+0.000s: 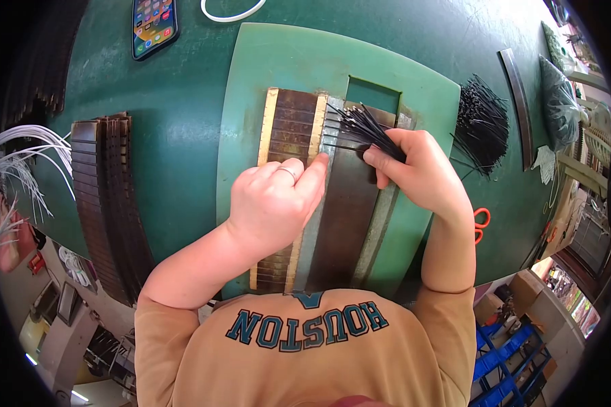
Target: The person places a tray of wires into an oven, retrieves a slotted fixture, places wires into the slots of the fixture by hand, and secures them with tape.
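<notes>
My right hand (417, 163) is closed round a bundle of thin black wires (373, 130), whose cut ends fan out to the left. Several single black wires reach from there to the notched edge of a dark slotted rack (293, 122) with two pale yellow rails. My left hand (271, 200), a ring on one finger, lies over the middle of the rack. Its fingers are bent and the index fingertip presses at the right rail, near a wire end; its thumb is hidden. Under both hands lies a green board (248, 74) with metal strips and a rectangular cut-out.
More black wires (483, 125) lie in a pile on the green table (197, 88), beside a dark metal bar (516, 108). Stacked dark racks (102, 197) and white cables (30, 152) are at left. A phone (154, 26) and red-handled scissors (480, 224) also lie there.
</notes>
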